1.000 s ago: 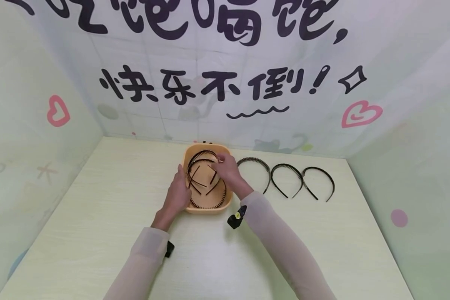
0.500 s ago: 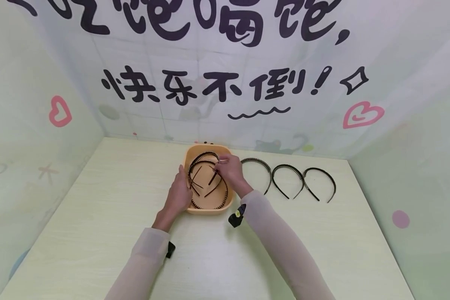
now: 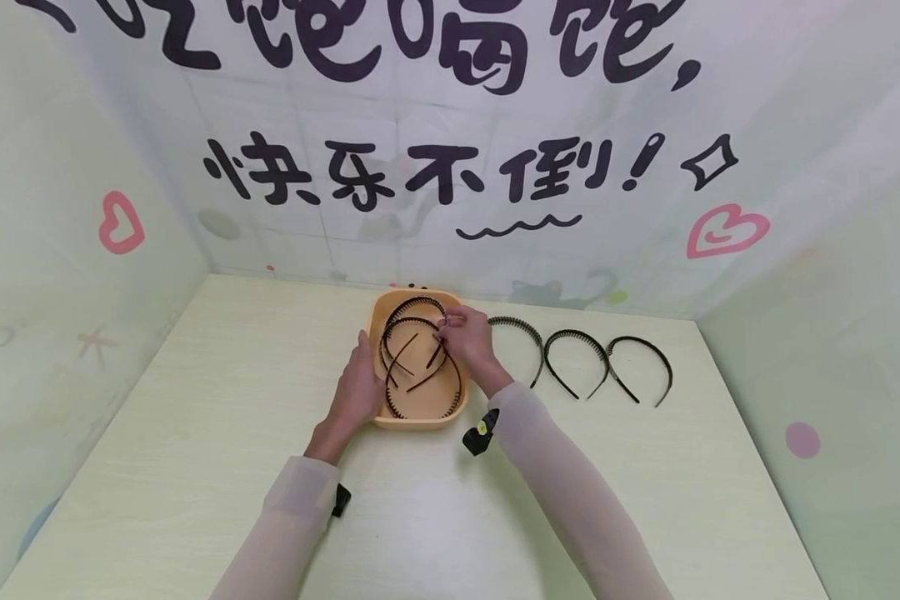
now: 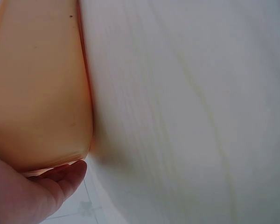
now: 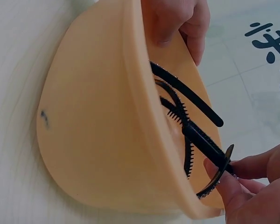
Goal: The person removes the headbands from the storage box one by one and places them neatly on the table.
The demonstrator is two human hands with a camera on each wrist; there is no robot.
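Observation:
A peach-coloured plastic basin (image 3: 420,424) holds several dark toothed headbands (image 3: 392,400), tangled across one another. My left hand (image 3: 356,385) grips the basin's left side, and in the right wrist view its thumb reaches over the wall to the inside. Over the basin's right rim, my right hand (image 3: 469,340) pinches a black headband (image 5: 206,142) between thumb and fingers. A thin curved band (image 5: 222,169) crosses right at those fingertips. The left wrist view has the basin's outer wall (image 4: 42,93) with the left fingers under its edge.
To the right of the basin, three dark headbands lie in a row on the pale table (image 3: 390,533): one partly behind the right hand (image 3: 521,325), a middle one (image 3: 576,333) and an end one (image 3: 640,340). A printed fabric wall (image 3: 360,242) stands close behind.
My right hand has moved slightly right, and the headbands in the basin have shifted with it. My left hand keeps its grip on the basin.

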